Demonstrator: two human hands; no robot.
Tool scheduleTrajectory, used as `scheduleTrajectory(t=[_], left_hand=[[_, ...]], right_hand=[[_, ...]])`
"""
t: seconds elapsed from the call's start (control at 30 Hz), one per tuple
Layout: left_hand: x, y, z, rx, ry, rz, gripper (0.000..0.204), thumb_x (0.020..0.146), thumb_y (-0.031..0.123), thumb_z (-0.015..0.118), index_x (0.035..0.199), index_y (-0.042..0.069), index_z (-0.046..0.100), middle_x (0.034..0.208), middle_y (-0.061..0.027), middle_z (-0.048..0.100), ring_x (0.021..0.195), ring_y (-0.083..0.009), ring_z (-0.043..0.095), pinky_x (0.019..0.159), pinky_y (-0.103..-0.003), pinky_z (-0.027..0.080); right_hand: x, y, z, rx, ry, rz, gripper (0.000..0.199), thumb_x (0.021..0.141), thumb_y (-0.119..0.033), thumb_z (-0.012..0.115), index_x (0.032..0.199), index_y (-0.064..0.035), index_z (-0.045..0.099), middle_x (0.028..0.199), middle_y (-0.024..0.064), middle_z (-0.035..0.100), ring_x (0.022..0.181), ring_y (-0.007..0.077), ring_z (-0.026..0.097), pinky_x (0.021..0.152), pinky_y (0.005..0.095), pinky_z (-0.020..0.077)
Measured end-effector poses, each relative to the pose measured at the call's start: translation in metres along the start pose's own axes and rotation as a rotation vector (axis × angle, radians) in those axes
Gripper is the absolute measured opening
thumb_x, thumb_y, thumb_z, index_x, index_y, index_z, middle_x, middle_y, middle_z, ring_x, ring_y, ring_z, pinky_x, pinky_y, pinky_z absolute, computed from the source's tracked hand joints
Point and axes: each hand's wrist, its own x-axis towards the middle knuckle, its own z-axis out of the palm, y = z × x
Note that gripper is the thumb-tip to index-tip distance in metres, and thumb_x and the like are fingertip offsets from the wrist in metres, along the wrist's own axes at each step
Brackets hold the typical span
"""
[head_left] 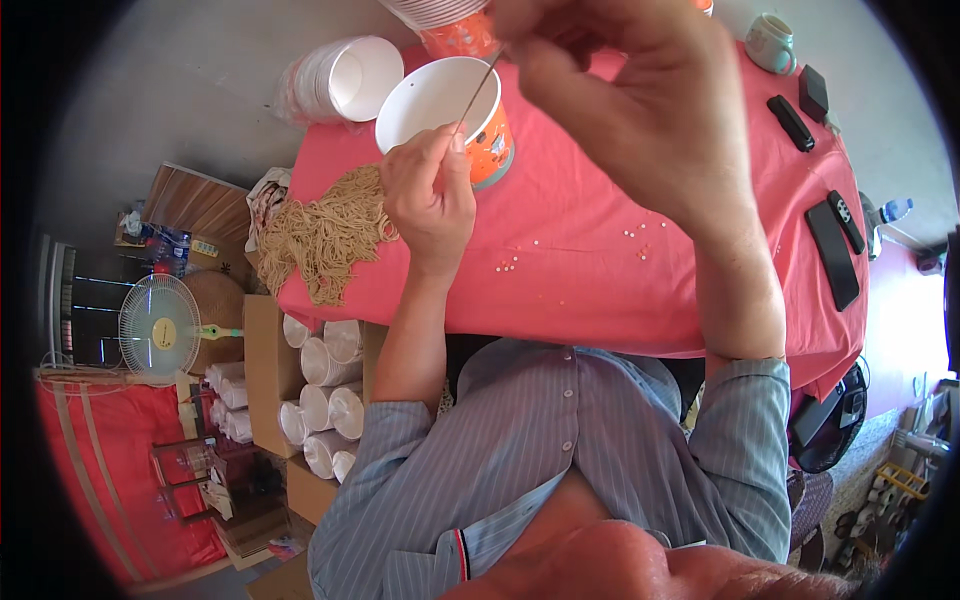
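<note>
A thin brown cord (480, 91) stretches at a slant between my two hands, over the mouth of a paper bucket. My left hand (430, 195) is closed and pinches its lower end between thumb and forefinger. Higher up and nearer the camera, my right hand (635, 105) is closed on the upper end; its fingertips are partly cut off by the top edge. The paper bucket (492, 150), white inside and orange patterned outside, stands just beyond my left hand. Left of that hand lies a heap of tan cords (325, 235), partly hanging over the table edge.
Small pale and reddish beads (507, 265) lie scattered on the pink tablecloth (590, 300). Nested white tubs (355, 80) and stacked orange buckets (455, 35) stand at the back. A mug (771, 44) and phone (832, 255) are right. A carton of wrapped cups (270, 370) stands lower left.
</note>
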Motion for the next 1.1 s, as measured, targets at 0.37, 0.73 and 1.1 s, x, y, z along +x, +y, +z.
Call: scheduleTrajectory(t=[0.37, 0.73, 1.1], left_hand=[[-0.014, -0.014, 0.012, 0.236, -0.102, 0.015, 0.012, 0.101, 0.009, 0.077, 0.113, 0.007, 0.081, 0.11, -0.0037, 0.083, 0.105, -0.0217, 0.077, 0.114, -0.052, 0.046], [-0.011, -0.022, 0.013, 0.291, -0.167, 0.004, 0.019, 0.098, 0.011, 0.078, 0.116, 0.01, 0.082, 0.109, -0.002, 0.081, 0.104, -0.0221, 0.074, 0.116, -0.055, 0.045], [0.001, -0.04, 0.003, 0.245, -0.182, 0.074, 0.021, 0.096, 0.014, 0.083, 0.115, 0.008, 0.08, 0.101, -0.0068, 0.081, 0.096, -0.0244, 0.075, 0.097, -0.045, 0.053]], right_hand=[[-0.019, -0.034, -0.026, -0.126, 0.206, -0.007, 0.014, 0.098, -0.005, 0.07, 0.112, -0.0018, 0.07, 0.091, 0.0067, 0.07, 0.082, 0.0141, 0.07, 0.074, 0.0288, 0.0579], [-0.016, -0.041, -0.035, -0.25, 0.242, 0.108, 0.007, 0.1, -0.004, 0.067, 0.104, 0.0006, 0.07, 0.087, 0.0078, 0.069, 0.079, 0.0126, 0.065, 0.072, 0.0275, 0.0515], [-0.013, -0.005, -0.101, 0.511, -0.459, -0.05, 0.011, 0.082, 0.002, 0.061, 0.079, -0.0034, 0.07, 0.068, 0.0055, 0.059, 0.051, 0.0107, 0.046, 0.046, 0.0266, 0.0353]])
